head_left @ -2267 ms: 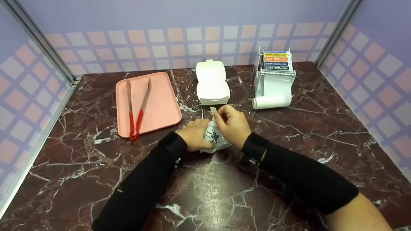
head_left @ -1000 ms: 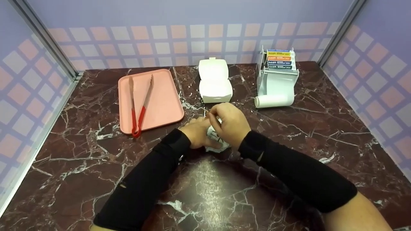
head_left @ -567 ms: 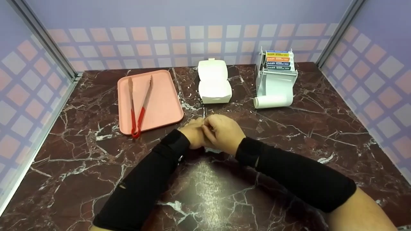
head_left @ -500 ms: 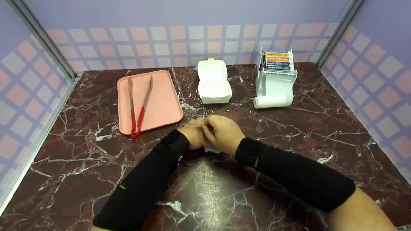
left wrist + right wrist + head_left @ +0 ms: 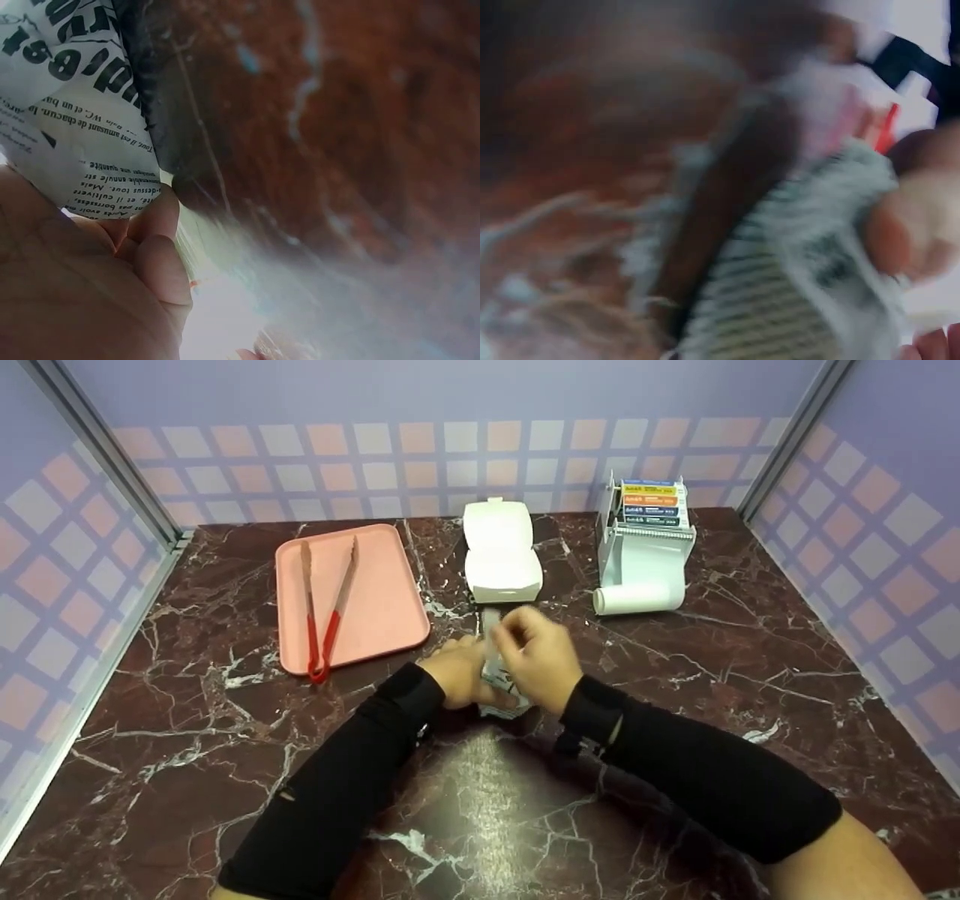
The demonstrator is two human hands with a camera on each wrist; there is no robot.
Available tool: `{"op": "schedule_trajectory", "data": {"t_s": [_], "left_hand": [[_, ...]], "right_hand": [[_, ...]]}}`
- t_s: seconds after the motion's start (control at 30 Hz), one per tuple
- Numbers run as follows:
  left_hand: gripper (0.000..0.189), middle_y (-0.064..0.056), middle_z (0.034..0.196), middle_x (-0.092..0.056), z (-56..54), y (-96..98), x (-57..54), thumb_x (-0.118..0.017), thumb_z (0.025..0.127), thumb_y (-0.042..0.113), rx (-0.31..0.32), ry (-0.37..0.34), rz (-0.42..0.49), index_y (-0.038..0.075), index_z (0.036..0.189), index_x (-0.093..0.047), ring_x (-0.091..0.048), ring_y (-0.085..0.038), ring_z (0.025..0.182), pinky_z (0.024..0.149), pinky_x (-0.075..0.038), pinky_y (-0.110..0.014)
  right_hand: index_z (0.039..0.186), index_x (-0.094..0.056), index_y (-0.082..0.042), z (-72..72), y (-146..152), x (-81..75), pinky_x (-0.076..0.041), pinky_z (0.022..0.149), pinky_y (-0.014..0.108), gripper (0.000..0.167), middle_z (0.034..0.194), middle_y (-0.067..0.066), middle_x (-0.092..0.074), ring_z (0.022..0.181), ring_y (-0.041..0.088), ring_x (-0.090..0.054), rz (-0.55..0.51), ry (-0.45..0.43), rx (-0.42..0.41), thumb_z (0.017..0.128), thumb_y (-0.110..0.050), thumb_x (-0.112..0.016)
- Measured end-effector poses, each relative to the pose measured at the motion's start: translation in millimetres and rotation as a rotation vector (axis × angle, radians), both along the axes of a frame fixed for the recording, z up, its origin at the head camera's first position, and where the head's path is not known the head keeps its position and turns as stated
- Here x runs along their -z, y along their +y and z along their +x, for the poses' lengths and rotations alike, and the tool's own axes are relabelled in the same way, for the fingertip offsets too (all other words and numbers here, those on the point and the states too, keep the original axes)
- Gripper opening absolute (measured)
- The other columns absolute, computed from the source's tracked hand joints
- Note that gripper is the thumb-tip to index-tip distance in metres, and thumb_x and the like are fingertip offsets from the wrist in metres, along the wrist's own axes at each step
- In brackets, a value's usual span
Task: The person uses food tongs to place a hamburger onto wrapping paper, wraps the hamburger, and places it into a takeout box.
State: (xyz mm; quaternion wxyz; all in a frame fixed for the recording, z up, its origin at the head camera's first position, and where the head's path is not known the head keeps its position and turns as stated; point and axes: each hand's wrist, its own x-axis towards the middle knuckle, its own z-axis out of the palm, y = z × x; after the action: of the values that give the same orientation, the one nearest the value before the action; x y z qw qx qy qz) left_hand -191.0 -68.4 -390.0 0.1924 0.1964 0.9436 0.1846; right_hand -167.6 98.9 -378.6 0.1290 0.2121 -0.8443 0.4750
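Observation:
My left hand [image 5: 457, 671] grips a package wrapped in newsprint-patterned paper [image 5: 504, 706] on the table. In the left wrist view its fingers curl against the edge of the printed wrap [image 5: 97, 142]. Over the package, my right hand [image 5: 546, 658] pinches a narrow, whitish, see-through strip [image 5: 491, 634] between thumb and forefinger. The strip stands up from the package's far side, and its lower end reaches the wrap. The right wrist view is blurred; the newsprint wrap [image 5: 772, 300] shows there beside blurred fingers [image 5: 911, 225]. What the wrap contains is hidden.
An open white clamshell box [image 5: 502, 570] stands just beyond the hands. To the left, red-handled tongs [image 5: 330, 637] lie on a pink tray [image 5: 382, 607]. A dispenser [image 5: 651, 514] with a white roll [image 5: 639, 598] stands at the back right. Patterned walls enclose the marbled table [image 5: 262, 757].
A small strip was in my right hand at first; that hand then lowered onto my left hand and the package. Now it has risen slightly, away from the left hand, with a longer strip showing.

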Motion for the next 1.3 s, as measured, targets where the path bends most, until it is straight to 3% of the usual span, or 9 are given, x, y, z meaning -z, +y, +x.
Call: {"op": "schedule_trajectory", "data": {"t_s": [0.13, 0.23, 0.37, 0.47, 0.57, 0.8, 1.07, 1.2, 1.3], "left_hand": [[0.099, -0.013, 0.15, -0.05, 0.5, -0.7, 1.1, -0.082, 0.077, 0.069, -0.007, 0.007, 0.038, 0.03, 0.159, -0.043, -0.047, -0.035, 0.136, 0.116, -0.042, -0.059], [0.099, -0.012, 0.15, -0.05, 0.7, -1.7, 1.5, -0.083, 0.077, 0.068, -0.006, 0.008, 0.039, 0.031, 0.159, -0.043, -0.047, -0.035, 0.136, 0.116, -0.042, -0.059], [0.102, -0.011, 0.15, -0.052, 0.6, -2.2, 2.7, -0.081, 0.079, 0.067, 0.034, 0.036, 0.007, 0.031, 0.164, -0.037, -0.048, -0.034, 0.131, 0.114, -0.043, -0.055], [0.089, -0.014, 0.137, -0.057, 0.1, -1.1, 4.4, -0.079, 0.082, 0.061, 0.081, 0.073, -0.026, 0.022, 0.156, -0.047, -0.052, -0.036, 0.12, 0.106, -0.046, -0.054], [0.085, -0.017, 0.135, -0.057, 0.4, -0.1, 5.5, -0.077, 0.084, 0.058, 0.091, 0.09, -0.05, 0.016, 0.152, -0.05, -0.053, -0.04, 0.12, 0.105, -0.047, -0.057], [0.088, -0.012, 0.142, -0.057, 1.3, -4.2, 6.4, -0.078, 0.083, 0.061, 0.093, 0.074, -0.027, 0.022, 0.156, -0.048, -0.051, -0.037, 0.125, 0.111, -0.043, -0.056], [0.088, -0.002, 0.162, -0.047, -1.5, -18.5, 6.8, -0.076, 0.085, 0.064, 0.15, 0.005, 0.083, 0.029, 0.159, -0.045, -0.037, -0.04, 0.149, 0.128, -0.023, -0.059], [0.088, -0.009, 0.15, -0.054, -6.7, -28.6, 7.0, -0.078, 0.086, 0.057, 0.151, -0.038, 0.187, 0.034, 0.162, -0.04, -0.047, -0.033, 0.132, 0.12, -0.036, -0.053], [0.081, -0.012, 0.154, -0.054, -11.9, -37.2, 7.7, -0.076, 0.094, 0.047, 0.146, -0.076, 0.306, 0.033, 0.164, -0.038, -0.054, -0.029, 0.131, 0.116, -0.044, -0.046]], "right_hand": [[0.091, -0.065, -0.004, -3.8, 8, -5.5, -0.061, 0.072, 0.032, 0.011, 0.086, 0.007, -0.072, 0.077, 0.018, -0.069, -0.016, 0.156, 0.037, 0.1, -0.01, -0.067], [0.093, -0.067, -0.003, -4.4, 10, -3.0, -0.062, 0.081, 0.039, 0.009, 0.089, 0.01, -0.073, 0.083, 0.024, -0.071, 0.147, 0.341, 0.008, 0.099, -0.009, -0.068], [0.09, -0.066, -0.007, -1.1, 6, 7.2, -0.06, 0.081, 0.04, 0.011, 0.087, 0.007, -0.071, 0.083, 0.024, -0.067, 0.391, 0.433, -0.075, 0.1, -0.012, -0.066], [0.089, -0.064, -0.009, 4.8, 1, 15.4, -0.059, 0.076, 0.04, 0.014, 0.085, 0.006, -0.07, 0.08, 0.024, -0.067, 0.468, 0.416, -0.118, 0.101, -0.016, -0.066], [0.091, -0.063, -0.009, 10.4, -2, 20.0, -0.058, 0.073, 0.043, 0.015, 0.086, 0.006, -0.07, 0.078, 0.026, -0.068, 0.447, 0.344, -0.122, 0.101, -0.019, -0.067], [0.089, -0.064, -0.012, 13.2, -7, 19.4, -0.057, 0.073, 0.042, 0.018, 0.086, 0.003, -0.071, 0.079, 0.021, -0.067, 0.359, 0.115, -0.095, 0.102, -0.024, -0.068], [0.092, -0.072, -0.014, 12.0, -9, 19.8, -0.059, 0.076, 0.039, 0.018, 0.087, 0.002, -0.076, 0.081, 0.019, -0.071, 0.327, -0.001, -0.102, 0.101, -0.029, -0.07], [0.089, -0.072, -0.014, 10.8, -5, 17.9, -0.056, 0.07, 0.036, 0.019, 0.082, 0.0, -0.073, 0.073, 0.016, -0.065, 0.35, -0.001, -0.11, 0.1, -0.029, -0.072], [0.088, -0.07, -0.013, 10.0, 0, 15.5, -0.055, 0.066, 0.034, 0.019, 0.08, 0.0, -0.071, 0.069, 0.014, -0.061, 0.366, 0.019, -0.1, 0.099, -0.028, -0.073]]}}
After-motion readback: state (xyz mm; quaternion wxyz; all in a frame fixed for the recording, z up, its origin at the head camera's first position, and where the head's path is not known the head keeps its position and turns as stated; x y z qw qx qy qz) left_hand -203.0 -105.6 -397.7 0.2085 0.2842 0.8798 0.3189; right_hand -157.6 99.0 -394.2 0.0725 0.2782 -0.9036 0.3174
